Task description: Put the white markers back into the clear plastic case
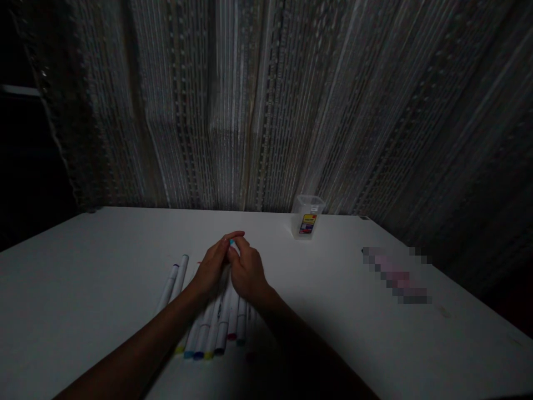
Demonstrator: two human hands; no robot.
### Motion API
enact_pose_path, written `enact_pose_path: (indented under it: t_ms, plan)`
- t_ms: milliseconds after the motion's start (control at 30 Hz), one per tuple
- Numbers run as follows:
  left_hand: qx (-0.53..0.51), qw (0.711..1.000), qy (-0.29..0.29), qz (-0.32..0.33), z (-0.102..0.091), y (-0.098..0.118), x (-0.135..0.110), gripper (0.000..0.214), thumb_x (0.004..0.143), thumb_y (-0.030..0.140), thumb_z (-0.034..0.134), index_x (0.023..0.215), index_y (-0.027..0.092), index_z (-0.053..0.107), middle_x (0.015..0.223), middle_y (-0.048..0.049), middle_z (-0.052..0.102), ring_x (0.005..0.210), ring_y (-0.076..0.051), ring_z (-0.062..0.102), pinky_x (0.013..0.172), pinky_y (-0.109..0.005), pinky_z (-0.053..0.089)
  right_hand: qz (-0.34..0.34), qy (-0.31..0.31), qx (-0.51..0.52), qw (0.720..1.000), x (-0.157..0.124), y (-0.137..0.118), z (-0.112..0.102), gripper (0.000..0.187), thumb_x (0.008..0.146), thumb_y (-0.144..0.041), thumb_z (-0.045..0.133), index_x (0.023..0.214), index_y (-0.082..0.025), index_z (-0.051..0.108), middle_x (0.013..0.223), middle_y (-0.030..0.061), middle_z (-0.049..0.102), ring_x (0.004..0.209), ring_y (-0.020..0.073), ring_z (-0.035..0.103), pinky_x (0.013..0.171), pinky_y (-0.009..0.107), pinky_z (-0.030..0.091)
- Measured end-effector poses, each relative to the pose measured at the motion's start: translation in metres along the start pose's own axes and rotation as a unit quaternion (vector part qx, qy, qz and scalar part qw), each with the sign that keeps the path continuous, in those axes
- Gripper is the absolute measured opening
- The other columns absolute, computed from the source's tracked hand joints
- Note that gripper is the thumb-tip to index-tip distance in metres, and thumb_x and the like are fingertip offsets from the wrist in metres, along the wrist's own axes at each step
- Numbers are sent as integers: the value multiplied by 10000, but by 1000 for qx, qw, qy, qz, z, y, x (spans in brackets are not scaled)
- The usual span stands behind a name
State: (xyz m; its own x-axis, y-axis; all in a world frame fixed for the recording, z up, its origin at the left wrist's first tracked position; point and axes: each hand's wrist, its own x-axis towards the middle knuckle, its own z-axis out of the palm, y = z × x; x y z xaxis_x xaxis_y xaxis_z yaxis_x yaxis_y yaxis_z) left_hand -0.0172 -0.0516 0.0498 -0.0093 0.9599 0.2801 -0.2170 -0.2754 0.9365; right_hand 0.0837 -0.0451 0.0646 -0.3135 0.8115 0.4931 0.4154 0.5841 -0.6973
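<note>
Several white-barrelled markers (207, 329) with coloured ends lie side by side on the white table under my forearms. My left hand (211, 265) and my right hand (249, 271) meet over the far ends of the row. The fingers of both are closed around a marker with a light-blue tip (231, 242), which shows between them. How many markers they grip is hidden by the fingers. To the left of my left hand lie a purple-ended marker (169, 287) and a grey-ended marker (180, 278), apart from the hands.
A clear plastic container (307, 218) with a yellow and blue label stands near the back edge of the white table (333, 311). On the right lies a blurred pinkish item (395, 276). A striped, beaded curtain (258, 111) hangs behind the table. The light is dim.
</note>
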Motion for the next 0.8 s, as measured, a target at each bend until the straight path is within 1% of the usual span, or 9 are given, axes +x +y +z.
enact_pose_path:
  t_ms: [67,133,200,300,400,533,633,733,800]
  plan:
    - [-28,1000,-5,-12,-1,-2,0,539,824,537,433,1187,151,531,1051,-91,617,941,-220,569,826,-300,434,-6,6,-6,1000,-1,-2,-1,240,880,-275,354,952,-165,555,806,48,615,701,159,561,609,246,385]
    - [-35,999,-11,-13,-2,-3,0,541,813,531,451,1171,136,548,1045,-96,624,974,-235,560,863,-318,422,-13,15,-5,1000,-2,-4,-1,273,895,-314,340,943,-165,565,815,54,620,713,157,564,615,245,386]
    - [-11,1000,-13,-6,-2,-4,0,537,801,532,466,1133,126,581,1032,-102,633,1011,-253,545,897,-333,405,-12,19,-9,1000,-2,-6,-2,307,902,-342,331,935,-162,578,796,58,627,715,159,569,616,245,386]
    - [25,1000,-9,-1,-3,-7,-2,523,796,534,467,1087,126,617,1026,-108,640,1058,-269,520,937,-350,381,0,18,-38,999,-1,-8,-2,358,910,-347,302,878,-154,602,721,60,625,664,159,566,597,249,377]
    - [14,1000,-5,-1,-3,-10,-2,518,806,529,455,1071,116,622,1028,-108,642,1072,-260,517,968,-352,355,-7,13,-63,998,-1,-9,-1,367,910,-329,299,839,-156,614,692,54,621,632,156,557,596,251,377]
    - [-3,1000,-5,-6,-5,-12,-1,547,804,548,446,1052,94,623,972,-118,657,1053,-263,530,963,-365,362,-23,18,-53,998,-2,-10,-1,347,910,-327,313,874,-159,615,737,57,632,700,155,577,648,243,396]
    - [-1,1000,-6,-3,-5,-11,0,564,795,559,452,1061,90,616,985,-122,651,1036,-268,539,947,-369,380,-27,17,-46,998,-3,-10,-2,345,909,-331,314,888,-160,613,743,57,632,722,157,583,661,241,402]
    - [13,1000,3,-3,-5,-9,0,587,787,578,448,1048,81,619,975,-126,651,1003,-273,554,910,-373,412,-41,10,-40,998,-3,-12,-5,350,911,-320,300,868,-161,610,718,50,621,696,150,575,646,236,397]
    - [19,1000,12,-2,-4,-8,0,570,797,568,442,1035,83,623,981,-122,650,998,-265,556,915,-370,407,-50,9,-42,998,-4,-15,-7,360,910,-312,289,822,-160,603,670,40,601,642,142,554,613,232,383]
